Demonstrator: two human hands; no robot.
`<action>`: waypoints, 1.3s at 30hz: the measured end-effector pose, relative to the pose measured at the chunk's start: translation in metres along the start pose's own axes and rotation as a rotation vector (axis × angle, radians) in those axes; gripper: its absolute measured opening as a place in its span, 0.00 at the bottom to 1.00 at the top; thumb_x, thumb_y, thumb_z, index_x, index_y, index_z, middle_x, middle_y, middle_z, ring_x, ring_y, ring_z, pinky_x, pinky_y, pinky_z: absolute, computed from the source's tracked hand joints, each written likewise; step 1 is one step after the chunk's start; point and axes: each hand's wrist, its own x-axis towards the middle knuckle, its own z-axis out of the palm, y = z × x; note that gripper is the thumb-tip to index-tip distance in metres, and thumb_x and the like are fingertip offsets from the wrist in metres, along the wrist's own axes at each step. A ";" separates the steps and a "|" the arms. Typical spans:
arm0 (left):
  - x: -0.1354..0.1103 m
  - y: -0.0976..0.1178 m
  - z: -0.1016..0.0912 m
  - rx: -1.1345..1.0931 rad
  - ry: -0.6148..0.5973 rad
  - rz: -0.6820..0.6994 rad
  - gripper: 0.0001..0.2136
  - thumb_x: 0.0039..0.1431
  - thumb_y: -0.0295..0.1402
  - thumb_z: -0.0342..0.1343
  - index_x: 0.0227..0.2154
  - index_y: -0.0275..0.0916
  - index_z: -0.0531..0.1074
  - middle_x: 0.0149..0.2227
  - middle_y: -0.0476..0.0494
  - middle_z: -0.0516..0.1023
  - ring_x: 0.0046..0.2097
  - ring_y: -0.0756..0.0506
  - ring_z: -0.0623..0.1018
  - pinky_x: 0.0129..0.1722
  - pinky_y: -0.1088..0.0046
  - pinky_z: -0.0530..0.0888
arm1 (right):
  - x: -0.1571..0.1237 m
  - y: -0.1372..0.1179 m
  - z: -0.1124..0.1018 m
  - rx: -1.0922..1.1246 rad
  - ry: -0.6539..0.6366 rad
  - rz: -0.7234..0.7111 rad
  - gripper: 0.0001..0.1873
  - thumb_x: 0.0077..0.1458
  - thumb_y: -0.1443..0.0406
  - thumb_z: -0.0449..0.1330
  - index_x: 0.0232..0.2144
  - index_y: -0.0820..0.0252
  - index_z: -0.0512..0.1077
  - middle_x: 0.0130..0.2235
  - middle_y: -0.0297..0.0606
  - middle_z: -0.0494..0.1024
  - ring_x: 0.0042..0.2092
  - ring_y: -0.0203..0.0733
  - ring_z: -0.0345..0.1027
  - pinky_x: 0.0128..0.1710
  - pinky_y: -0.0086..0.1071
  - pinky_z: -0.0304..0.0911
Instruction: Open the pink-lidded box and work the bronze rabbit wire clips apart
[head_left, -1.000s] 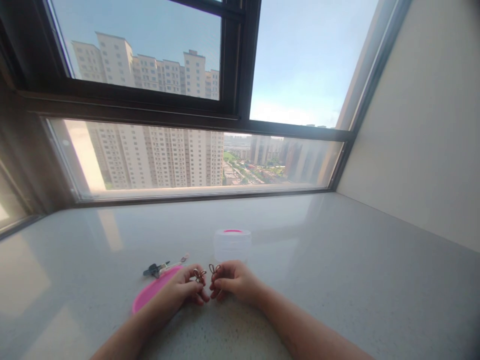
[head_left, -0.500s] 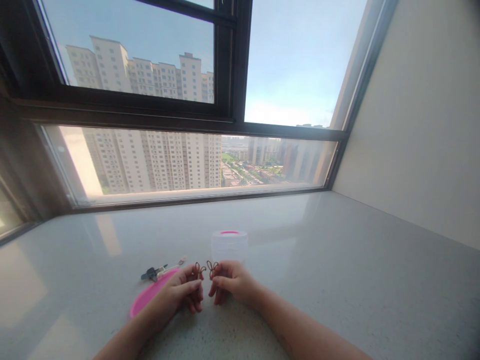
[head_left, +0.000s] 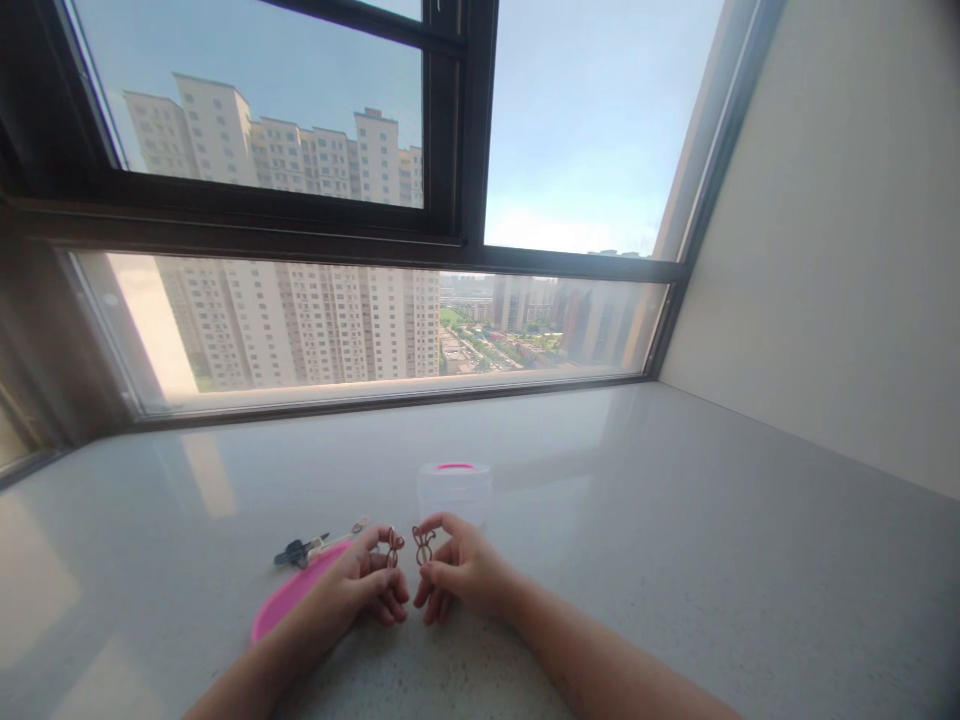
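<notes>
My left hand (head_left: 366, 583) pinches a small brown looped wire paper clip (head_left: 393, 546) between thumb and fingertips. In my right hand (head_left: 466, 566), thumb and index finger grip a similar wire paper clip (head_left: 424, 547), whose two upper loops look like rabbit ears above a rounder loop. The two clips are upright, facing each other with a narrow gap between them. Both hands hover close together just over the pale speckled surface. Part of a pink oval lid or dish (head_left: 289, 603) shows behind my left forearm, which hides the rest of it.
Behind my hands stands a clear plastic box (head_left: 454, 488) with a pink mark on top. Beyond the pink piece lie a dark clip-like item (head_left: 296, 553) and a thin pale piece (head_left: 337, 538). A framed window (head_left: 390, 398) borders the far side; a white wall (head_left: 840, 250) rises at right.
Both clips have turned or dropped lower between the fingers, so more of their looped outline shows. My right index finger has lifted to the top of its clip. The view has shifted slightly.
</notes>
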 end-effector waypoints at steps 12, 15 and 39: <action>-0.006 0.017 0.008 0.027 -0.028 0.003 0.10 0.54 0.34 0.56 0.34 0.41 0.59 0.28 0.51 0.76 0.28 0.48 0.78 0.25 0.75 0.71 | -0.001 -0.001 0.000 0.020 -0.012 0.001 0.38 0.39 0.50 0.65 0.48 0.59 0.56 0.25 0.34 0.76 0.21 0.39 0.71 0.21 0.32 0.65; -0.003 0.010 0.005 0.016 -0.025 0.002 0.11 0.55 0.35 0.56 0.36 0.41 0.59 0.26 0.52 0.76 0.26 0.47 0.77 0.24 0.75 0.70 | -0.002 -0.001 0.001 0.037 -0.003 -0.011 0.37 0.39 0.52 0.65 0.48 0.59 0.56 0.24 0.34 0.76 0.20 0.39 0.70 0.21 0.31 0.65; -0.009 0.015 0.007 0.031 0.016 -0.015 0.28 0.52 0.41 0.59 0.53 0.42 0.54 0.26 0.47 0.78 0.29 0.41 0.80 0.27 0.69 0.74 | -0.003 -0.002 0.004 -0.057 0.072 -0.052 0.32 0.45 0.54 0.62 0.48 0.59 0.55 0.22 0.30 0.74 0.17 0.37 0.68 0.16 0.27 0.63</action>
